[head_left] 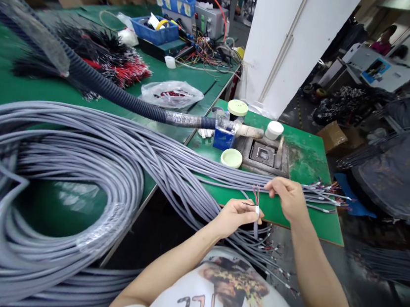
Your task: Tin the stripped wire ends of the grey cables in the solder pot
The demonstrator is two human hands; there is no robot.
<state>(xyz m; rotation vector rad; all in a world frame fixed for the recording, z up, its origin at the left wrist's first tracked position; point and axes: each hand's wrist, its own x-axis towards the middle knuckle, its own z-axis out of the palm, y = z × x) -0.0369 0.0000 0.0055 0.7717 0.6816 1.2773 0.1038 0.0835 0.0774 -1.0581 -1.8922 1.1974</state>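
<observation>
My left hand (233,218) pinches the end of a grey cable (256,229) near the green board's front edge. Thin coloured wires (255,195) fan out upward from its white-wrapped end. Just right of those wires is my right hand (289,200), thumb and fingers pressed together; whatever is between them is too small to make out. Behind both hands runs a thick bundle of grey cables (189,159), whose stripped ends (329,191) lie at the board's right. More cable ends (276,269) hang below my hands, in front of the board.
A solder pot (264,155) sits on the green board (312,157), with a ribbed hose (122,96) reaching over to it. Around it stand a pale green dish (232,158), a lidded jar (237,108) and a white tub (274,130). Coiled cable (106,226) covers the left table.
</observation>
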